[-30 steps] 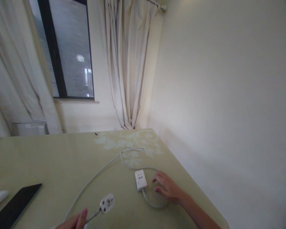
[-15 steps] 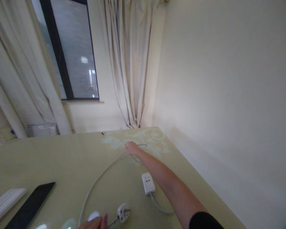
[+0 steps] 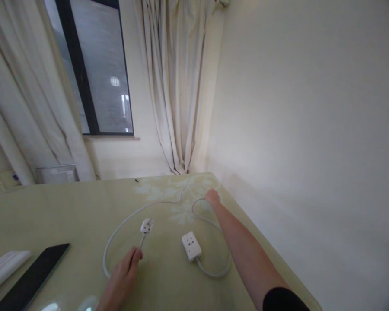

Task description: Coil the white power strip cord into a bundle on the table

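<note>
My left hand (image 3: 126, 268) is closed in a pinch around the grey-white cord just below the white plug (image 3: 146, 225), whose prongs point up and away. My right hand (image 3: 213, 196) reaches toward the far right corner, its fingers closed on the same power cord (image 3: 164, 202). The cord curves in a wide loop from my left hand across to the far side, then bends back past my right hand. Near the middle, a white socket block (image 3: 191, 246) lies on the table, its cord curling under my right forearm.
The pale green table (image 3: 84, 216) meets the wall along its right edge. At the left lie a black flat slab (image 3: 32, 276) and a long white object (image 3: 6, 268). A tiny dark piece (image 3: 136, 180) sits by the far edge, before the curtain (image 3: 178, 95).
My right hand has moved right, drawing the cord toward the corner. My left hand has risen further into view, lifting the plug up and left. The socket block has shifted slightly left.
</note>
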Demonstrator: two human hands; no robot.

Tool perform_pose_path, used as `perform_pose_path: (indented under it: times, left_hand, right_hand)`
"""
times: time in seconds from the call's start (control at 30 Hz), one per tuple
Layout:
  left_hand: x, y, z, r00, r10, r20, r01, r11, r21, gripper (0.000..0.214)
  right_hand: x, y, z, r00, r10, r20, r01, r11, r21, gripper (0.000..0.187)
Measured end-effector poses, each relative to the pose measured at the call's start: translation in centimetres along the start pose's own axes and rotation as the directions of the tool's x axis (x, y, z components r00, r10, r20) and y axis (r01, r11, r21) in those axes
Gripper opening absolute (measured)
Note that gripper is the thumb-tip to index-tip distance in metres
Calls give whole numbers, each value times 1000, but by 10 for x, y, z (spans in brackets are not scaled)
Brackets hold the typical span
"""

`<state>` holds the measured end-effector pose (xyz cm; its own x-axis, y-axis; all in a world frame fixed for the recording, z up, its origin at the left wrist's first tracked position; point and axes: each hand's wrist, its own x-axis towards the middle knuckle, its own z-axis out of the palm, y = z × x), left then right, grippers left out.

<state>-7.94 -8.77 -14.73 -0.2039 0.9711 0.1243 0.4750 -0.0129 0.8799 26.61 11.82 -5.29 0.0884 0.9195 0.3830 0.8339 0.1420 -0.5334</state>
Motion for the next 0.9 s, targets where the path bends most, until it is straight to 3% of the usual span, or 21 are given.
perform_pose_path:
  times: [0.07,0.13,0.3,0.43,0.47,0.53,0.63,0.7,0.8,0.87,0.9]
  left_hand:
    - [23,24,12,1000,-14,6,15,978,-207,59]
    - [48,49,21,990,-131,50,138,865,-483,61]
    - [107,109,30,988,-133,73,150,774,-616,56]
    - [139,163,35,998,-42,51,65,737,-673,60]
    - [144,178,35,999,-11,34,31,729,-684,61]
    - [154,204,33,999,42,-12,-39,721,-692,61]
    - [165,232,16,991,90,-99,-133,741,-659,59]
    - [168,238,-2,984,100,-145,-170,765,-622,57]
    - [158,230,-29,982,159,-102,-187,887,-423,52]
    - [143,218,-36,956,287,-69,-293,950,-112,50]
    - [135,213,-36,918,385,-95,-383,923,39,49]
  right_hand:
    - [-5,-3,1,999,35,-18,-34,999,22,26]
    - [-3,-12,-4,998,38,-47,-35,998,54,23]
    - [8,-57,-21,988,-118,-99,132,981,143,24]
    - [-14,-103,-12,930,-355,89,316,902,295,30]
    - [-21,-113,-7,891,-415,185,308,851,426,33]
    - [-36,-127,1,852,-449,271,175,731,660,37]
    - [-48,-132,-1,836,-429,343,-90,510,855,45]
    - [-50,-126,-12,864,-390,318,-129,439,889,48]
    - [-46,-114,-34,958,-260,121,20,482,876,47]
    - [-41,-111,-48,970,-243,-25,167,582,796,43]
    - [-38,-113,-54,958,-276,-78,241,630,738,40]
